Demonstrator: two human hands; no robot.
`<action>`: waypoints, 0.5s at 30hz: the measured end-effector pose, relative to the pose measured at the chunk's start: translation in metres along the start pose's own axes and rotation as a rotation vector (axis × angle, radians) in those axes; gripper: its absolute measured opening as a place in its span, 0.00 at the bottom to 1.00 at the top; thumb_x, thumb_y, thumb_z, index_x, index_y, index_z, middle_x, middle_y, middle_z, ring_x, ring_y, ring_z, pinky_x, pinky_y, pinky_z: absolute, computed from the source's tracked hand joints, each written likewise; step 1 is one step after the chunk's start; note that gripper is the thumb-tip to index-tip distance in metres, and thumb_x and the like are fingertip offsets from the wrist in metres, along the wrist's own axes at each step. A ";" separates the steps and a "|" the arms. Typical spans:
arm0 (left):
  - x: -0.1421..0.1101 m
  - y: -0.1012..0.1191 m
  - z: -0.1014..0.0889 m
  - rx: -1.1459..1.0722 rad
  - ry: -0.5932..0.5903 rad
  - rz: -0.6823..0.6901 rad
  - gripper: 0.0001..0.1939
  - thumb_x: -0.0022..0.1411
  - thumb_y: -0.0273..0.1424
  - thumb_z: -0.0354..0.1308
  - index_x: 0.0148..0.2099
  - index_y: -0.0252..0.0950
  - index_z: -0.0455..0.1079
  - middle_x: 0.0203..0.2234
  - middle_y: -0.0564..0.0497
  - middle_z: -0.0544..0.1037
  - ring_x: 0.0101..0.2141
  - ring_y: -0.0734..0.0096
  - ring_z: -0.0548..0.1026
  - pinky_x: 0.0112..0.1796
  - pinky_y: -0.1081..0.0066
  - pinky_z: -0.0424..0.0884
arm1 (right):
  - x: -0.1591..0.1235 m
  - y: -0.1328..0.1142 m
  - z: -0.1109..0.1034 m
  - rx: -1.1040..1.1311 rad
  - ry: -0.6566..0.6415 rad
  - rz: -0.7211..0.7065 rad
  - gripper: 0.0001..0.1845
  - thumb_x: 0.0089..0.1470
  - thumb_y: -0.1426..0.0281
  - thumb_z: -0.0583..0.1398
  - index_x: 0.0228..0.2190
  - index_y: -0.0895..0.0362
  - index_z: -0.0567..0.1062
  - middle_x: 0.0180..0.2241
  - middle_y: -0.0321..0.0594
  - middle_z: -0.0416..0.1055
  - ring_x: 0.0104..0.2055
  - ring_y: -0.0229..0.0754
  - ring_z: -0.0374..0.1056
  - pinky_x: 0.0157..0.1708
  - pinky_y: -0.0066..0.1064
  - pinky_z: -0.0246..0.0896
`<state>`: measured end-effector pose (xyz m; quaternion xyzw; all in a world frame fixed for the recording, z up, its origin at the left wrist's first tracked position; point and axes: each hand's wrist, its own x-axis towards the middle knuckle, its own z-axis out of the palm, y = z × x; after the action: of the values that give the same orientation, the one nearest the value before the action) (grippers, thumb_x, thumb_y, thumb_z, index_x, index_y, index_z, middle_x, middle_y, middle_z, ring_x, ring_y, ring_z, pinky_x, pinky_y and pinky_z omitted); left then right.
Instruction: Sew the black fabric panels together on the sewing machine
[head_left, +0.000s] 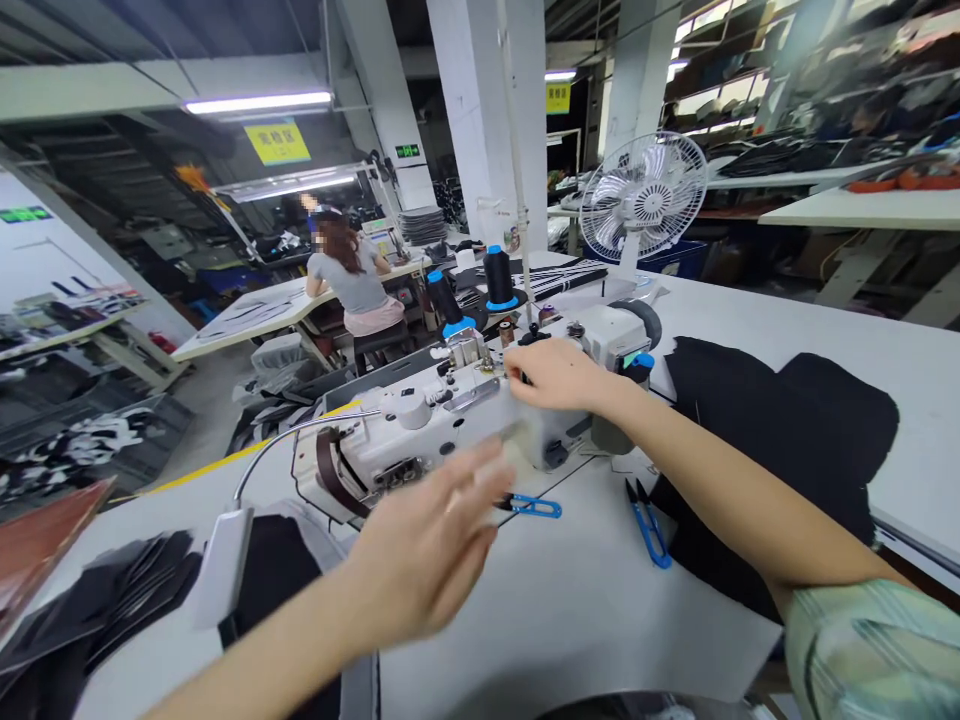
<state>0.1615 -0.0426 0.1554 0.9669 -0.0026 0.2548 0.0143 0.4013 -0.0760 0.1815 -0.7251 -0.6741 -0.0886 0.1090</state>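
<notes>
My left hand (431,545) is in front of the white sewing machine (480,425), its fingers stretched out and somewhat smeared by motion. A pale blurred patch lies just beyond its fingertips; I cannot make out what it is. Above the machine's top, my right hand (551,372) has its fingers curled inward near the thread guides, and what they hold, if anything, is hidden. Behind stand two black thread cones, one on the left (444,298) and one on the right (498,278). Blue thread snips (536,506) lie close to my left fingertips. A second pair of snips (649,525) rests below my right forearm.
Black fabric pieces (780,420) cover part of the table on the right. A stack of dark cut pieces (139,575) and a lamp with a bent metal neck (259,460) are at left. Behind the machine stands a fan (645,195). Another person (352,270) sits farther back.
</notes>
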 end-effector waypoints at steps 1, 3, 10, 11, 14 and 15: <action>-0.022 0.002 0.005 0.020 -0.034 0.045 0.24 0.64 0.27 0.43 0.61 0.46 0.58 0.54 0.43 0.70 0.44 0.64 0.75 0.38 0.68 0.76 | 0.009 -0.003 -0.001 -0.001 -0.010 -0.031 0.10 0.52 0.73 0.52 0.33 0.57 0.74 0.31 0.41 0.74 0.30 0.42 0.66 0.27 0.30 0.45; -0.062 -0.002 0.015 0.030 -0.075 -0.011 0.22 0.63 0.25 0.43 0.58 0.43 0.63 0.50 0.43 0.74 0.41 0.66 0.77 0.36 0.71 0.77 | 0.027 -0.005 -0.003 -0.001 0.013 -0.030 0.12 0.52 0.73 0.51 0.34 0.57 0.74 0.31 0.41 0.74 0.29 0.42 0.65 0.26 0.30 0.45; -0.151 -0.033 -0.001 -0.037 -0.094 -0.441 0.13 0.65 0.32 0.46 0.42 0.43 0.73 0.37 0.51 0.80 0.35 0.70 0.80 0.37 0.80 0.76 | 0.024 0.010 -0.011 0.035 0.093 0.235 0.08 0.47 0.73 0.54 0.27 0.57 0.74 0.31 0.41 0.74 0.31 0.41 0.65 0.27 0.29 0.48; -0.154 -0.035 -0.004 -0.067 -0.103 -0.454 0.13 0.64 0.33 0.47 0.40 0.44 0.73 0.34 0.52 0.80 0.33 0.70 0.80 0.35 0.80 0.76 | 0.020 0.007 -0.011 0.056 0.097 0.223 0.07 0.47 0.73 0.55 0.26 0.57 0.74 0.30 0.40 0.73 0.30 0.41 0.65 0.28 0.28 0.48; -0.148 -0.034 -0.006 -0.132 -0.154 -0.459 0.14 0.64 0.34 0.46 0.39 0.44 0.74 0.32 0.53 0.81 0.31 0.69 0.80 0.32 0.79 0.76 | 0.021 -0.003 -0.009 0.072 0.116 0.140 0.07 0.46 0.73 0.55 0.26 0.56 0.74 0.28 0.38 0.73 0.29 0.40 0.64 0.28 0.28 0.48; -0.144 -0.033 -0.003 -0.139 -0.169 -0.446 0.14 0.64 0.33 0.46 0.39 0.43 0.74 0.33 0.52 0.81 0.32 0.68 0.80 0.33 0.78 0.77 | 0.024 -0.005 -0.008 0.062 0.128 0.138 0.07 0.46 0.73 0.55 0.25 0.56 0.74 0.28 0.38 0.73 0.30 0.40 0.64 0.28 0.29 0.47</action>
<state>0.0347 -0.0098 0.0864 0.9581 0.1922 0.1625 0.1365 0.3983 -0.0545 0.1961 -0.7589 -0.6168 -0.1062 0.1800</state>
